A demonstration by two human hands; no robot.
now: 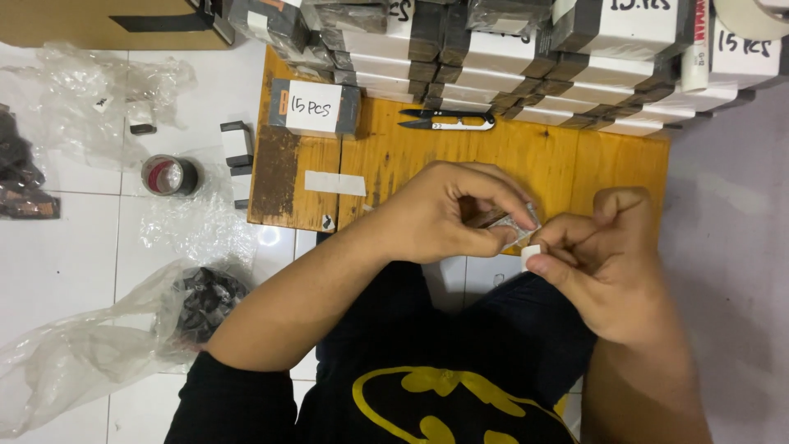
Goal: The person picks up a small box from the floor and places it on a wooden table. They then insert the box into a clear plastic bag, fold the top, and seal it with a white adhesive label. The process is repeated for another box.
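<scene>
The left hand (448, 215) and right hand (608, 263) are pinching a small clear packet (516, 224) with pressed fingertips; a plastic bag (123, 337) nearby is holding dark pieces (209, 300)

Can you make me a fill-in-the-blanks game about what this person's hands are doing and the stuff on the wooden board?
1. The left hand and right hand meet over a small clear ____ packet.
2. The thread snips lie on the ____ board.
3. The roll of tape sits on the white ____ floor.
4. The wrapped bundles are stacked along the board's ____ edge.

Missing words: plastic; wooden; tiled; far
</scene>
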